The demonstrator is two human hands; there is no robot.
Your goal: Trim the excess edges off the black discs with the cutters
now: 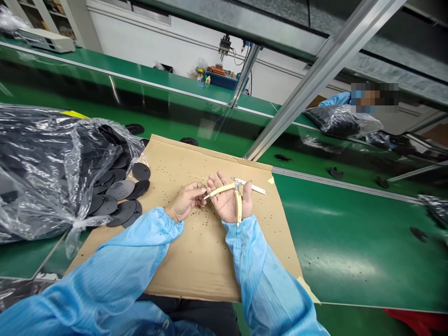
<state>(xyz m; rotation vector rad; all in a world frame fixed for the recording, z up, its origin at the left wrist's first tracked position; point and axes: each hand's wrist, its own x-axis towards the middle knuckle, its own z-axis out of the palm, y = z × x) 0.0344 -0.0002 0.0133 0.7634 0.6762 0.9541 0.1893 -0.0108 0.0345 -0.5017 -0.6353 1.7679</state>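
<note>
My right hand lies palm up over the cardboard sheet, fingers stretched out and thumb apart. Across its palm rest cutting pliers with cream-yellow handles spread apart; their head points away from me. My left hand is closed, thumb and fingers pinched at the end of the left handle. Whether something small is also between those fingertips I cannot make out. Just behind the right hand lies a slim white tool, perhaps a craft knife. Small dark specks are scattered over the cardboard.
On the left, a clear plastic bag spills round black plastic discs onto the cardboard's edge. A metal post rises behind. Green worktop extends to the right. A person in blue sleeves is at the far right beside another bag.
</note>
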